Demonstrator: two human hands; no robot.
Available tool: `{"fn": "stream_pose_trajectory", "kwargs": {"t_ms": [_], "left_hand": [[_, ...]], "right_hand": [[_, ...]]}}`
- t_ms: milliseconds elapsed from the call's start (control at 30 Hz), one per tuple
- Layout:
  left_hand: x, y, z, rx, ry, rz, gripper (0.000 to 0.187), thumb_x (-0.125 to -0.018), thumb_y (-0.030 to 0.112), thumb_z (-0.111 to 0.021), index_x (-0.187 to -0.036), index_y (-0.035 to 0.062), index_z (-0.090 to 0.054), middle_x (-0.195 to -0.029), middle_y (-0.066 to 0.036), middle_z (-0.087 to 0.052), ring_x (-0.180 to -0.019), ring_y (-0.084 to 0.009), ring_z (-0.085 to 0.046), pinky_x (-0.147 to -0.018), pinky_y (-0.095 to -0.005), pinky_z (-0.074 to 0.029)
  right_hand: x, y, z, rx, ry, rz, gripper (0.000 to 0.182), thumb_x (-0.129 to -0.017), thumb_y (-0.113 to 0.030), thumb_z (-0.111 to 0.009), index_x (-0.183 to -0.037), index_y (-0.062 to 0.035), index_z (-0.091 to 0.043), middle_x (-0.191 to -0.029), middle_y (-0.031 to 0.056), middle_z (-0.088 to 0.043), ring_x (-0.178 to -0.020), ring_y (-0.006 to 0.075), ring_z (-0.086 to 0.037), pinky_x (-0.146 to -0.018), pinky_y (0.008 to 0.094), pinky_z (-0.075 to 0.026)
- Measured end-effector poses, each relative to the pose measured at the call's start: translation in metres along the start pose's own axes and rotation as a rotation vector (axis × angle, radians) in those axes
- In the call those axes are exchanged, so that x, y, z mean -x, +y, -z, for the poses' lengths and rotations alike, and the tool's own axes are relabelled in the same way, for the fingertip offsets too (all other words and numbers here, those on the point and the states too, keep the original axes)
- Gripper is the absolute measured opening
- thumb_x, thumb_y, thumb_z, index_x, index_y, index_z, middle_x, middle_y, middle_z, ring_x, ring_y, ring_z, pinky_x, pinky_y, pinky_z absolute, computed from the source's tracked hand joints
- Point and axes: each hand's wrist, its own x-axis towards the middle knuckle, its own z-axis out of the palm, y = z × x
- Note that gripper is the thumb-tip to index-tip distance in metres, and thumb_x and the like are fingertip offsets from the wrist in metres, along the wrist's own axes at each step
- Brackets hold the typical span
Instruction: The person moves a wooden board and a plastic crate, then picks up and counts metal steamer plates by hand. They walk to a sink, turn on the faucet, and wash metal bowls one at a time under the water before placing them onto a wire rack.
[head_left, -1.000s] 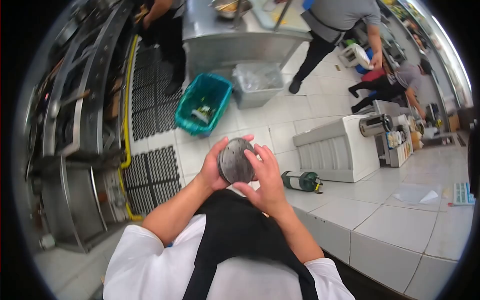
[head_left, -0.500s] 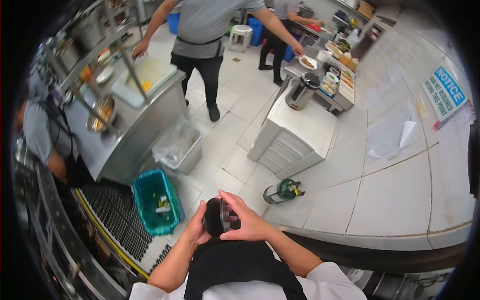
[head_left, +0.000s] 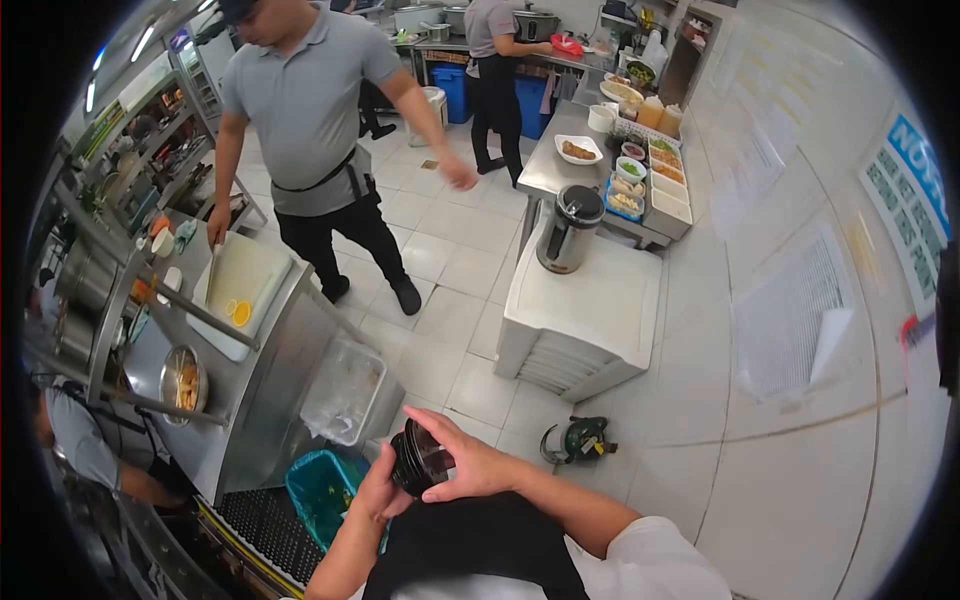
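A dark, ridged round container (head_left: 412,458) with a clear part on its right side is held in front of my black apron. My left hand (head_left: 375,488) grips its dark side from the lower left. My right hand (head_left: 468,458) wraps round the clear side, thumb below and fingers over the top. What is inside the container cannot be made out.
A teal-lined bin (head_left: 320,495) and a grey bin (head_left: 352,400) stand left, beside a steel counter (head_left: 255,375). A white cabinet (head_left: 590,300) carries a metal jug (head_left: 572,230). A green cylinder (head_left: 580,440) stands on the floor. Co-workers are at the counters.
The view has tilted up and shifted. The co-worker in grey has let go of the white dish, which now rests on the counter. My hands still hold the container, now tilted differently.
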Motion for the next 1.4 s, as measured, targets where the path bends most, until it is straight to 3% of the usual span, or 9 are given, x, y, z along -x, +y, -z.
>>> {"fn": "stream_pose_trajectory", "kwargs": {"t_ms": [133,500,567,633,700,800,967,1200,1400], "left_hand": [[-0.029,0.028,0.043,-0.211,0.073,0.316,0.072,-0.084,0.043,-0.065,-0.137,0.0065,-0.033,-0.122,-0.015,-0.052,-0.112,-0.0232,-0.055,-0.092,-0.0385,-0.049],[-0.179,0.177,0.044,0.183,-0.302,0.037,0.092,-0.078,0.035,-0.072,-0.146,0.0097,-0.015,-0.139,-0.015,-0.038,-0.12,-0.0342,-0.049,-0.098,-0.0483,-0.044],[-0.216,0.201,0.048,0.163,-0.327,0.084,0.093,-0.077,0.036,-0.074,-0.146,0.0111,-0.016,-0.138,-0.014,-0.038,-0.12,-0.0327,-0.049,-0.099,-0.0461,-0.043],[-0.256,0.211,0.058,-0.306,-0.148,0.151,0.091,-0.077,0.037,-0.074,-0.144,0.0114,-0.018,-0.135,-0.013,-0.04,-0.121,-0.0293,-0.048,-0.099,-0.042,-0.043],[-0.287,0.231,0.058,-0.271,-0.18,0.202,0.09,-0.077,0.036,-0.074,-0.143,0.0097,-0.019,-0.131,-0.011,-0.043,-0.12,-0.0258,-0.048,-0.098,-0.0389,-0.044],[-0.333,0.246,0.069,-0.125,-0.304,0.222,0.086,-0.079,0.039,-0.071,-0.144,0.0116,-0.02,-0.134,-0.015,-0.04,-0.121,-0.0366,-0.046,-0.09,-0.0446,-0.049],[-0.424,0.274,0.078,-0.188,-0.215,0.351,0.083,-0.081,0.04,-0.069,-0.142,0.0091,-0.023,-0.132,-0.016,-0.041,-0.117,-0.0363,-0.05,-0.083,-0.0463,-0.054],[-0.538,0.347,0.055,-0.372,-0.121,0.295,0.078,-0.079,0.043,-0.07,-0.134,0.0025,-0.033,-0.12,-0.014,-0.052,-0.104,-0.0272,-0.059,-0.084,-0.0383,-0.053],[-0.618,0.382,0.076,-0.21,-0.054,0.198,0.071,-0.079,0.039,-0.07,-0.129,0.0038,-0.035,-0.113,-0.014,-0.054,-0.099,-0.0274,-0.06,-0.078,-0.0386,-0.055]], "right_hand": [[-0.028,0.025,0.025,0.099,0.002,0.015,0.106,-0.068,-0.022,-0.079,-0.148,-0.0122,-0.01,-0.145,0.0147,-0.02,-0.132,0.0314,-0.029,-0.104,0.0421,-0.035],[-0.177,-0.009,0.15,-0.12,0.045,0.024,0.109,-0.064,-0.018,-0.082,-0.147,-0.0148,-0.011,-0.146,0.0117,-0.019,-0.129,0.0276,-0.031,-0.097,0.0429,-0.043],[-0.204,-0.007,0.165,-0.102,0.117,0.058,0.117,-0.062,-0.035,-0.086,-0.148,-0.0128,-0.008,-0.148,0.0098,-0.017,-0.135,0.0254,-0.025,-0.1,0.0435,-0.04],[-0.227,0.006,0.177,0.135,0.159,-0.009,0.115,-0.065,-0.03,-0.084,-0.148,-0.0131,-0.007,-0.149,0.0108,-0.013,-0.135,0.027,-0.024,-0.1,0.0445,-0.04],[-0.248,0.018,0.199,0.126,0.182,-0.043,0.11,-0.067,-0.021,-0.081,-0.148,-0.0133,-0.006,-0.149,0.0104,-0.012,-0.135,0.0279,-0.024,-0.099,0.0442,-0.041],[-0.263,0.042,0.235,-0.159,0.28,-0.055,0.108,-0.068,-0.013,-0.077,-0.148,-0.0141,-0.006,-0.146,0.0123,-0.018,-0.132,0.0275,-0.03,-0.096,0.0414,-0.045],[-0.303,0.075,0.311,-0.439,0.354,-0.051,0.108,-0.069,-0.02,-0.079,-0.149,-0.015,-0.005,-0.141,0.0138,-0.03,-0.123,0.0232,-0.039,-0.075,0.0308,-0.053],[-0.391,0.079,0.425,-0.435,0.213,-0.056,0.088,-0.077,-0.013,-0.071,-0.147,-0.0144,-0.017,-0.138,0.0074,-0.033,-0.122,0.0207,-0.039,-0.1,0.0385,-0.038],[-0.465,0.087,0.509,-0.164,0.141,-0.022,0.094,-0.075,-0.025,-0.073,-0.147,-0.0129,-0.014,-0.142,0.0106,-0.028,-0.128,0.025,-0.034,-0.102,0.0354,-0.035]]}}
